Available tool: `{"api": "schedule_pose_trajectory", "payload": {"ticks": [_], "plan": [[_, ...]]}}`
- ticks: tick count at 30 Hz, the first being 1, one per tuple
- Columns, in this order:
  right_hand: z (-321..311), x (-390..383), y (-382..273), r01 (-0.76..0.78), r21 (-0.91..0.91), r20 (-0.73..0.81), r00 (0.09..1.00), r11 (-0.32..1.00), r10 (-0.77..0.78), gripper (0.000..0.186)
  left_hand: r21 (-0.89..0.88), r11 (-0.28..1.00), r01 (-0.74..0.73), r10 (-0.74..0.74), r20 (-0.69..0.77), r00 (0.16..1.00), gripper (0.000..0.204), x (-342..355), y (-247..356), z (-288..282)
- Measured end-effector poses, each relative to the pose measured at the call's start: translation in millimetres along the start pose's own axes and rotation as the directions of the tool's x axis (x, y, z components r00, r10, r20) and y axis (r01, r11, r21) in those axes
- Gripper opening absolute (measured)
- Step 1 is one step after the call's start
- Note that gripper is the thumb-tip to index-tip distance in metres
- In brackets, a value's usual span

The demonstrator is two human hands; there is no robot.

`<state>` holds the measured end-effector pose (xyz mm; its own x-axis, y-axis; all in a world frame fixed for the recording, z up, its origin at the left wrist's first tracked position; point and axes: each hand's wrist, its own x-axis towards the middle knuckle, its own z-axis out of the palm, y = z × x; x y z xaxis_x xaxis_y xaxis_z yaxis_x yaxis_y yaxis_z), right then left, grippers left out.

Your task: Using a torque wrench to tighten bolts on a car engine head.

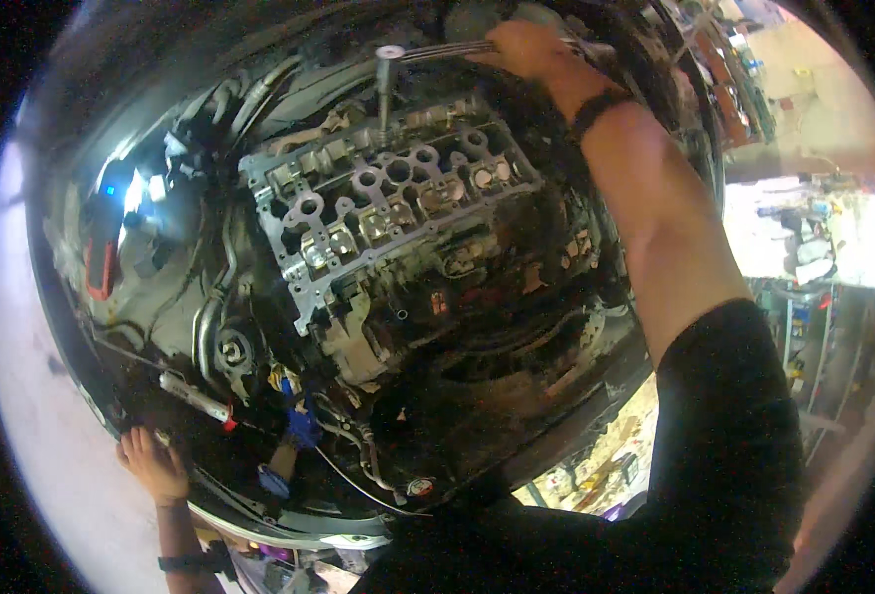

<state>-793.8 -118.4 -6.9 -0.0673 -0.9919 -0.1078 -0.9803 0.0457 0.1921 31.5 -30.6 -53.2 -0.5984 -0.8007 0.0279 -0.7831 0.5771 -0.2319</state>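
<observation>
My right hand (526, 48) grips the long metal handle of a wrench (442, 49) at the top of the engine bay. The handle reaches to an upright socket extension (385, 94), which stands in the exposed engine cylinder head (388, 208) with its open bores and metal parts. My left hand (155, 467) rests at the bay's lower-left edge, fingers apart and slightly bent, beside a small brassy piece too small to make out. Near it lie a silver cylindrical tool with a red end (195, 396) and a blue object (302, 423).
A lit work lamp (142, 198) and a red-framed object (101, 262) sit at the left of the bay. Hoses and pipes (219, 297) run beside the engine. Beyond the car's front edge (348, 527), cluttered shelves (809, 337) and a littered bench (804, 228) show at right.
</observation>
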Motion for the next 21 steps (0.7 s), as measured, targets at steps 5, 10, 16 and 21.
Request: {"api": "schedule_pose_trajectory", "payload": {"ticks": [5, 10, 16, 21], "plan": [[5, 13, -3, -0.067, -0.063, 0.103, 0.992, 0.996, 0.073, 0.063, -0.269, 0.957, -0.108, 0.116, 0.012, 0.993, 0.051, 40, 69, -48], [-5, -44, -1, -0.205, -0.029, 0.220, 0.953, 0.978, 0.206, 0.064, -0.819, 0.449, -0.359, 0.021, -0.391, 0.920, 0.023, 278, 273, -129], [-36, -31, -39, -0.219, 0.083, 0.074, 0.974, 0.972, 0.213, 0.064, -0.526, 0.805, -0.275, 0.215, -0.173, 0.961, 0.051, 497, 367, -144], [-38, -81, 21, -0.138, 0.143, -0.060, 0.987, 0.980, 0.147, 0.077, -0.407, 0.838, -0.365, 0.353, -0.106, 0.930, 0.062, 489, 386, -138]]}}
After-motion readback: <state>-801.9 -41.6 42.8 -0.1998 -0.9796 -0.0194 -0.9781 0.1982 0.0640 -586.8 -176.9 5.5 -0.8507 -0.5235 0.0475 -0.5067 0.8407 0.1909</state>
